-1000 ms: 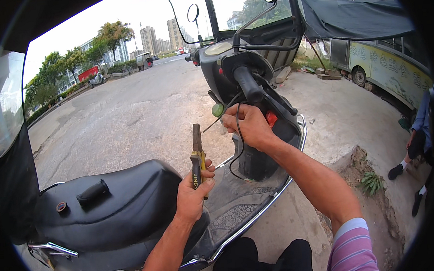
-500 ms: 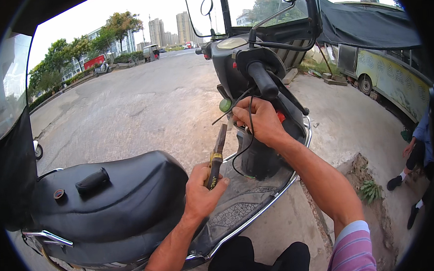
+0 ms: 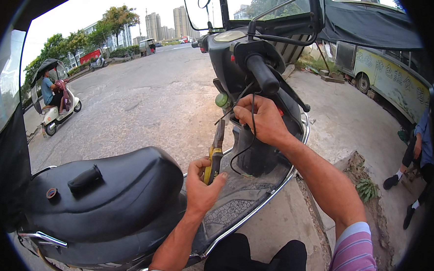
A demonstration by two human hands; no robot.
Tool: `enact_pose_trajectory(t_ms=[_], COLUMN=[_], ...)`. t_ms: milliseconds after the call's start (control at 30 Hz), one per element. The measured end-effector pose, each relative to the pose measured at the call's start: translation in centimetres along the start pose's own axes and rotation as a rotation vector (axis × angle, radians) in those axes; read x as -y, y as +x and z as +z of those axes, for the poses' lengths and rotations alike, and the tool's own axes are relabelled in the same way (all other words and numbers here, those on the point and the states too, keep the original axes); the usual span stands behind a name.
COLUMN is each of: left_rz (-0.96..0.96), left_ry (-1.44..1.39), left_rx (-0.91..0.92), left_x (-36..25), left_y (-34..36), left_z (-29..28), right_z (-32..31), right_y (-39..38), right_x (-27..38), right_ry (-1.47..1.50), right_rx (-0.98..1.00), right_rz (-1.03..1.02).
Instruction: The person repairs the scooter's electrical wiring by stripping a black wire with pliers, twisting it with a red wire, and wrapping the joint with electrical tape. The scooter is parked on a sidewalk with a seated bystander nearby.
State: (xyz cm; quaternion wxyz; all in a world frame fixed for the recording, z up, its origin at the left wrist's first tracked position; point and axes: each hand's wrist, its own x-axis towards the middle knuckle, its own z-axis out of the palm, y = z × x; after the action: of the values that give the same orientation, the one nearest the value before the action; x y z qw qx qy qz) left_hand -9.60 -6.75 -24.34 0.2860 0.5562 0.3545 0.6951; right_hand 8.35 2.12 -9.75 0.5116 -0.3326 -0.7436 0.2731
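My left hand [image 3: 203,187] is closed around the yellow-and-black handles of a pair of pliers [image 3: 216,152], jaws pointing up. Just right of the jaw tips, my right hand [image 3: 262,119] pinches a thin black cable [image 3: 251,141] below the scooter's black handlebar grip [image 3: 263,75]. One cable end sticks out left of the fingers, toward the jaws; another length hangs in a loop down to the footboard. My fingers hide the exact pinch point. On the black seat [image 3: 127,194] lie a loose black handlebar grip [image 3: 85,178] and a small roll of tape [image 3: 51,193].
A brake lever [image 3: 293,94] juts out right of my right hand. A green round object [image 3: 221,100] sits left of it. A chrome rail [image 3: 260,209] edges the footboard [image 3: 235,205]. At right, a person [image 3: 414,154] sits; at left, a rider on a scooter [image 3: 58,97] is on the road.
A rider on a covered scooter has come into view at the left. The pliers' handles have spread somewhat in my left hand. My right hand stays at the cable; the view has shifted slightly.
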Motion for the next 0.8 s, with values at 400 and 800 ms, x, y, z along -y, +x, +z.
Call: enact_pose_trajectory(t_ms=[400, 800], left_rz=[-1.021, -0.907], left_ry=[-0.418, -0.384], left_rx=[0.136, 0.304], left_x=[6.7, 3.8], left_y=[-3.8, -1.0], left_z=[-0.9, 1.0], right_z=[0.2, 0.4], right_y=[-0.1, 0.3], right_x=[0.7, 0.2], right_ry=[-0.094, -0.147], right_rx=[-0.005, -0.025], right_rz=[0.015, -0.028])
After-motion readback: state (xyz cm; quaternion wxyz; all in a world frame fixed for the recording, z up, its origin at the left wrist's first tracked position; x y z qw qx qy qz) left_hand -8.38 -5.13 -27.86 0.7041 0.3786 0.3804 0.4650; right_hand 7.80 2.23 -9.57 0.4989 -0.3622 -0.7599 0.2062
